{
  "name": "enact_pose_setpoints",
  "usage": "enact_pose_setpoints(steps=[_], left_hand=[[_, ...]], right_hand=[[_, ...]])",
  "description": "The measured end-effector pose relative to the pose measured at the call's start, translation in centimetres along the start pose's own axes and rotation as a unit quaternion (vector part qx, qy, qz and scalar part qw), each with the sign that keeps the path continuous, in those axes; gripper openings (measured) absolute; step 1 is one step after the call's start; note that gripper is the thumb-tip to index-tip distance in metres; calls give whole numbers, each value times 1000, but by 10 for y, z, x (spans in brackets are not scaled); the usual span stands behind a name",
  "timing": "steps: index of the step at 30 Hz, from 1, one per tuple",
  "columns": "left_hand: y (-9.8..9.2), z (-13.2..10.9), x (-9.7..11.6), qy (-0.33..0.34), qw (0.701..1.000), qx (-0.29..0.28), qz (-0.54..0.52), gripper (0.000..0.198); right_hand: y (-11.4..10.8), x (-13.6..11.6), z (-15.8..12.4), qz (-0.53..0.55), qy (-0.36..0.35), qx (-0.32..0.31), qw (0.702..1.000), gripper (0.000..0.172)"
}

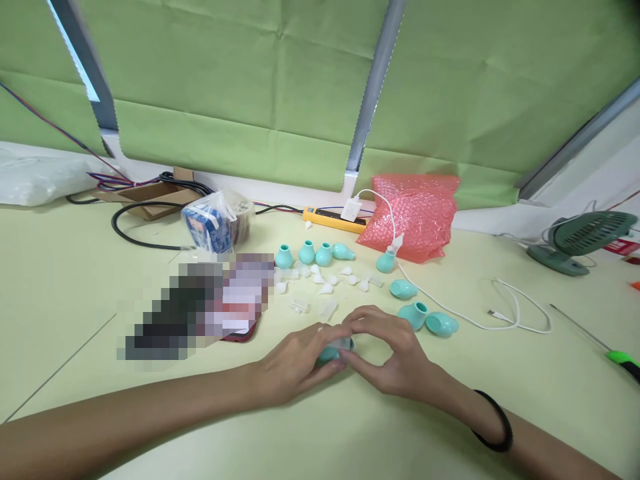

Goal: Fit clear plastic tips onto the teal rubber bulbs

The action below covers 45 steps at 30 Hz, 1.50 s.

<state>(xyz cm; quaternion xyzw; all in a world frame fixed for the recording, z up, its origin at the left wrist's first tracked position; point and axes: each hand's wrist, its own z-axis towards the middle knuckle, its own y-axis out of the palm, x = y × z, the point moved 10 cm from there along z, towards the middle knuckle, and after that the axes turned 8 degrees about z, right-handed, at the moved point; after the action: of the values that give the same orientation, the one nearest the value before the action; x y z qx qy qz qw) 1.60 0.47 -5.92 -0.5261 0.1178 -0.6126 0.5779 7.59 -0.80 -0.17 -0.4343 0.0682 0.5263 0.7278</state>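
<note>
My left hand is closed around a teal squeeze bulb, partly hidden by the fingers. At the bulb's right end, my right hand pinches a clear plastic piece between thumb and fingertips. Whether this piece sits in the bulb's mouth I cannot tell. Just beyond the right hand are an open-necked teal bulb and another lying on its side. Small white tips and clear plastic fittings lie scattered ahead of both hands.
Several teal bulbs stand farther back; one carries a clear top. A blurred phone-like object lies left. A white cable crosses the right side near a screwdriver. Behind are a power strip, pink bubble wrap and a fan.
</note>
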Motion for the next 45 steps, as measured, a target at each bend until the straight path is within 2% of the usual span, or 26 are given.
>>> enact_pose_setpoints(steps=[3,5,8,11,14,16,22,25,28,31,34,39,43,45], left_hand=[[-5,-3,4,20,999,38,5,48],[-11,-3,1,6,998,68,15,50],[-23,-1,-3,-19,994,109,20,43],[-26,4,-2,-18,994,105,26,28],[-28,5,-5,-43,994,103,17,26],[-27,5,-9,-67,993,100,-4,26],[-24,5,-15,-93,991,90,-37,16],[-20,5,-14,-79,994,73,-21,25],[-20,4,-7,-37,996,78,-13,32],[-24,1,-1,1,995,102,-22,29],[-28,1,-2,-11,992,123,-12,26],[-23,3,-2,-21,994,107,32,20],[-20,-1,4,26,992,118,49,27],[-21,-3,5,41,990,126,48,28]], right_hand=[[-4,-1,3,14,4,1,1000,13],[-9,0,6,11,19,-15,1000,11],[-14,8,9,11,71,-55,996,4],[-9,22,6,13,135,-125,983,12],[-1,29,2,24,163,-183,969,13],[6,29,-1,16,158,-223,962,14],[18,24,-11,-121,133,-304,935,18],[21,20,-14,-139,121,-328,926,18],[23,17,-17,-147,111,-353,917,18],[22,19,-16,-124,125,-348,921,18],[24,23,-15,-101,146,-338,924,19],[34,27,-21,-65,156,-370,913,23],[39,30,-25,45,180,-388,903,26],[42,37,-29,132,230,-386,884,27]])
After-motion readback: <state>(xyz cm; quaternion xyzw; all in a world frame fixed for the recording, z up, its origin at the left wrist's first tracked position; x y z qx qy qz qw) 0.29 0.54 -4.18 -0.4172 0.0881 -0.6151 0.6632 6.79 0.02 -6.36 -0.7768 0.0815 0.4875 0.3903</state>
